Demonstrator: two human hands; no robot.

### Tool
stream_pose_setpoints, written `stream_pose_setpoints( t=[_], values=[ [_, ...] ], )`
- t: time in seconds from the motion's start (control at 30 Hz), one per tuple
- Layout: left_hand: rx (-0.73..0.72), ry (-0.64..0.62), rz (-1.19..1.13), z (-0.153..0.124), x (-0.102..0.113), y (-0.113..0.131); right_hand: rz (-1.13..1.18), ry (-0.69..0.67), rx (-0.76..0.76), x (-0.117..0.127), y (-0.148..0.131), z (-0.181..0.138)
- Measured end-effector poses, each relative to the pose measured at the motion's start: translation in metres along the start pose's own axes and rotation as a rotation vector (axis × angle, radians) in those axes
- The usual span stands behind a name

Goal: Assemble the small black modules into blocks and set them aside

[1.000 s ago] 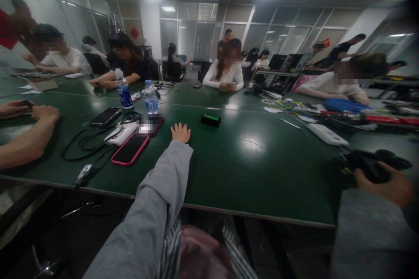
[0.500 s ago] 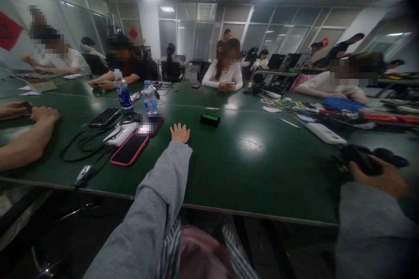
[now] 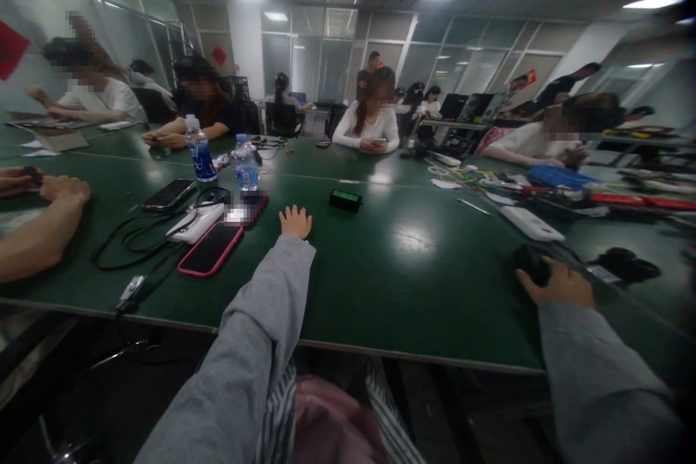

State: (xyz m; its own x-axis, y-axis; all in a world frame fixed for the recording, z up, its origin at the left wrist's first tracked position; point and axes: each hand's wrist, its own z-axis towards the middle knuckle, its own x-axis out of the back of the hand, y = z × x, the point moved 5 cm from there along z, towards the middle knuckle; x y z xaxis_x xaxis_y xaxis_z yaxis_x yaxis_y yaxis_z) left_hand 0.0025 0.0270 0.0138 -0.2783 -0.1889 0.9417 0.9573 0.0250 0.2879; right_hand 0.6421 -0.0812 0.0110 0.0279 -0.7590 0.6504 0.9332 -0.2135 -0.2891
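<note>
My left hand (image 3: 296, 222) lies flat on the green table (image 3: 380, 290), fingers spread, with nothing in it. Just beyond it to the right is a small black box with a green top face (image 3: 346, 200); hand and box are apart. On the right side, my right hand (image 3: 565, 283) is closed around a dark, blocky object (image 3: 531, 264), low over the tabletop. Its exact kind is not clear, and the fingers cover part of it. Left of my left hand lie a phone in a pink case (image 3: 211, 249) and a white power bank with black cables (image 3: 196, 222).
Two bottles, one blue-labelled (image 3: 201, 152) and one clear (image 3: 246, 167), stand at the left. A white device (image 3: 531, 222), a black bundle (image 3: 625, 264) and a blue pouch (image 3: 562, 176) lie at the right. A neighbour's arm (image 3: 46, 228) rests at the left edge; other people sit around.
My right hand has moved left with the dark object, away from the black bundle. My left hand stays flat in the same place. The view has shifted slightly.
</note>
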Motion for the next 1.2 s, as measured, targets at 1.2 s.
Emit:
stream_pose_setpoints(
  t=[1.2],
  values=[
    [0.048,0.007,-0.521,0.030,-0.005,0.005,0.481,-0.405,0.421,-0.095,-0.426,-0.065]
  ],
)
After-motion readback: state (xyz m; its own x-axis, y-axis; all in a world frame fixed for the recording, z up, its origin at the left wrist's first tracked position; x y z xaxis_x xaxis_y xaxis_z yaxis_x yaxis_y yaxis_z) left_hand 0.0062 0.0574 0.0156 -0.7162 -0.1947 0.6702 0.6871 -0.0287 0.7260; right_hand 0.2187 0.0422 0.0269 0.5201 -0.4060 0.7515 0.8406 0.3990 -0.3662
